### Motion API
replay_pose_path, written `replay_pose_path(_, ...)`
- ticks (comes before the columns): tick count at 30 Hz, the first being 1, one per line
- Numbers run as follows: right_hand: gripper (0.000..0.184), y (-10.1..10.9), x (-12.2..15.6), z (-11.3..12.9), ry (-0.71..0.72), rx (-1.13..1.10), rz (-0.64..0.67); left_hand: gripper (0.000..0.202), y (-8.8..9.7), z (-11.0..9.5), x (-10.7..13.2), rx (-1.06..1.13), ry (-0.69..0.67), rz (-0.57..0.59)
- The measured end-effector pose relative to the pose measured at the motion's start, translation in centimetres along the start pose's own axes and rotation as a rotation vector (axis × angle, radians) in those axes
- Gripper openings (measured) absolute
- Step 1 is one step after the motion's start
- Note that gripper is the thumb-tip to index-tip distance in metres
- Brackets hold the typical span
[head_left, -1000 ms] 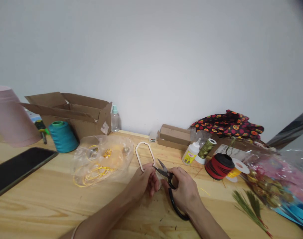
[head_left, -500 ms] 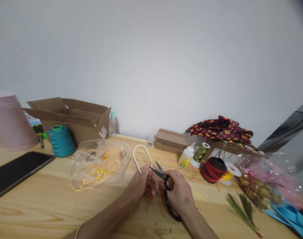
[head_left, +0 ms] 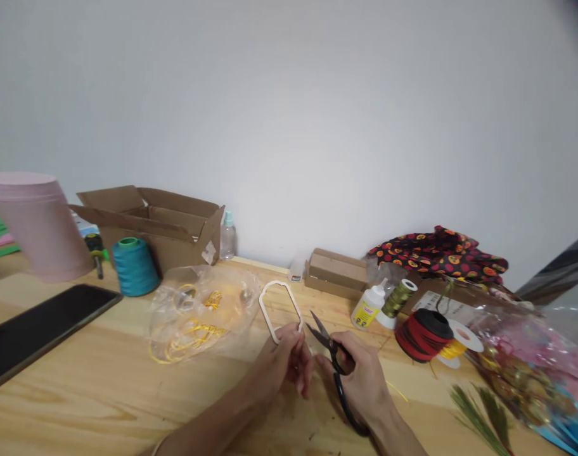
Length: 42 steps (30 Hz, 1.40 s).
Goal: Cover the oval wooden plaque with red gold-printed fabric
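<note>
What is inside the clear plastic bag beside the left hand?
Coiled yellow cord and a few small gold bits show through the plastic bag. The crumpled film blurs whatever else lies inside.

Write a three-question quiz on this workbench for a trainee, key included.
1. Multiple choice: what does the right hand hold? A) pliers B) black scissors C) a screwdriver
2. True or false: the teal thread cone stands next to the open cardboard box.
3. Short answer: which hand's fingers pinch the pale oval frame?
Key: 1 B; 2 true; 3 the left hand.
</note>
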State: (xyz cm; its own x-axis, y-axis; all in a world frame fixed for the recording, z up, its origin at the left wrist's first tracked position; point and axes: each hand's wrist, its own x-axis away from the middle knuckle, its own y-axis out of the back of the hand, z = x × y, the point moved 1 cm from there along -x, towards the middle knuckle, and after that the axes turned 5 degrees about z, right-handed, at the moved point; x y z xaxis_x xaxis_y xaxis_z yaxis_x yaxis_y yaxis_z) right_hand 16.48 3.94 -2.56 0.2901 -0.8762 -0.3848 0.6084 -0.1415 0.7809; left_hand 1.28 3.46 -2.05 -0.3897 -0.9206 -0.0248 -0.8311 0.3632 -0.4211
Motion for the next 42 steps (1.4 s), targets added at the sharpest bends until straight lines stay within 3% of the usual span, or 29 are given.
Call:
replay_pose_path(4,0.013,0.2,0.1,0.5,0.051,0.046,0.039,0.027,0.1,0.3,-0.1,0.0,-0.016,0.003)
replay_pose_path(16,0.012,0.7,0.2,0.5,0.028,0.098,0.058,0.026,0.4,0.8,-0.1,-0.079,-0.008,0.008)
replay_pose_path(25,0.007,-0.5,0.0,1.5,-0.147,0.104,0.089,0.023,0.0,0.5,-0.4,-0.056,-0.034,-0.102)
replay_pose_path(39,0.016,-0.9,0.2,1.6,-0.137,-0.16,-0.01,0.027,-0.6,0.2,-0.4,0.0,-0.12,-0.096)
replay_pose_path(42,0.012,-0.6,-0.3,1.2,-0.149,-0.299,-0.039,0.027,-1.3,0.2,0.0,0.028,-0.129,-0.087)
